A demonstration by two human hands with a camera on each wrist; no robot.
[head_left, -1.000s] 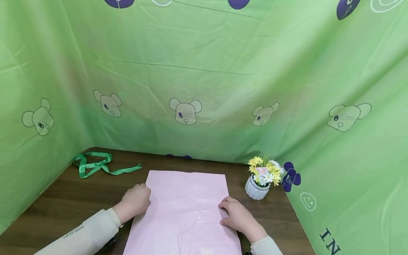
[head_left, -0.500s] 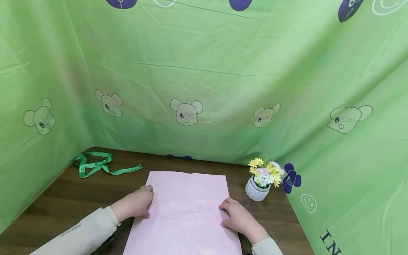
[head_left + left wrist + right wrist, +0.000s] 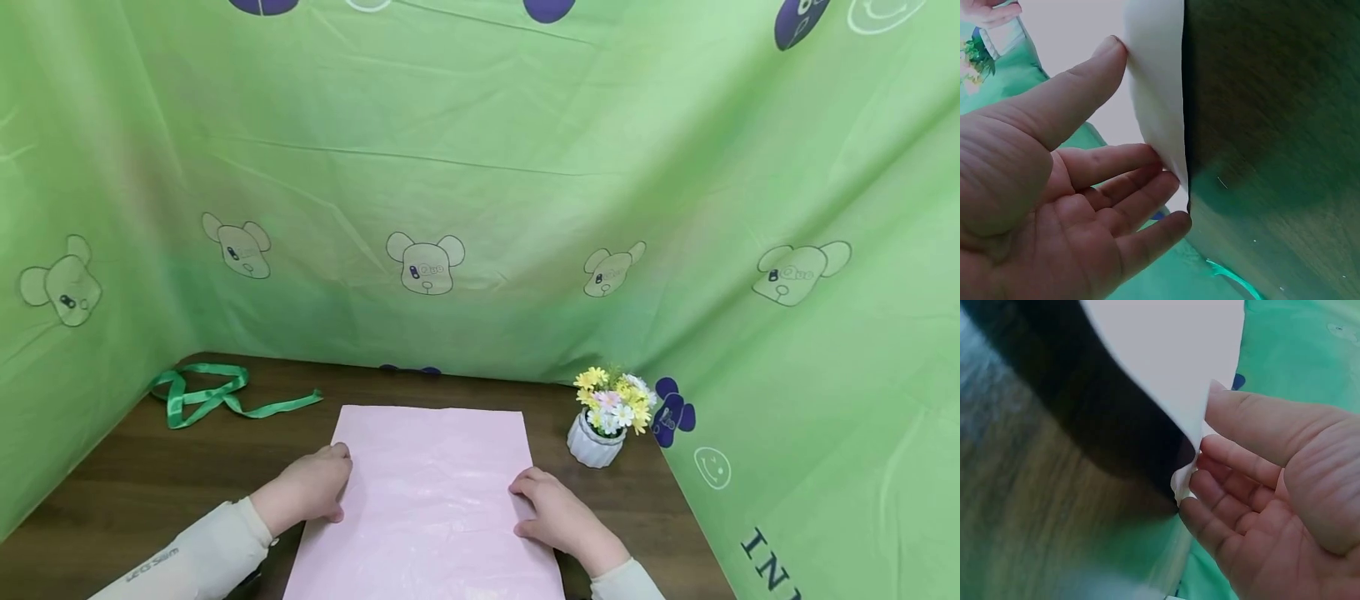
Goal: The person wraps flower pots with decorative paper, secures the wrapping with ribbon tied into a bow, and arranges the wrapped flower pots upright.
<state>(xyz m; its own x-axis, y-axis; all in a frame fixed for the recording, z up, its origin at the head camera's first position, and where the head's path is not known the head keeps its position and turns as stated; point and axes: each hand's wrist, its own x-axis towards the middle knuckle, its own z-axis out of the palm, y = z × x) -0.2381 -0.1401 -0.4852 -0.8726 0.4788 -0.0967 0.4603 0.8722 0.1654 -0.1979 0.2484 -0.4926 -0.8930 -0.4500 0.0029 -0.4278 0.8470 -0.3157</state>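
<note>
Across the lower middle of the head view, a thin, glossy, pale pink rectangular sheet [image 3: 435, 508] is lying on a dark brown wood-grain table [image 3: 187, 467], its near end running out past the bottom of the frame. At the sheet's left edge, a bare left hand [image 3: 306, 486] is reaching in from a cream-coloured long sleeve [image 3: 213, 550]; in the left wrist view its thumb is standing well apart from the lightly bent fingers, and the fingertips are touching the sheet's edge without closing round it. At the opposite edge, a bare right hand [image 3: 557, 512] is holding a similar loose, half-spread shape, its fingertips touching the border; in the right wrist view that border is curling upward beside them. Toward the left of the frame, beyond the left hand, a shiny green ribbon [image 3: 273, 409] is lying in loose loops. Right of the sheet's far end, a ribbed whitish pot [image 3: 596, 444] is holding yellow, white and pink flowers [image 3: 611, 404]. Behind everything, a green bear-printed cloth [image 3: 480, 183] is hanging.
</note>
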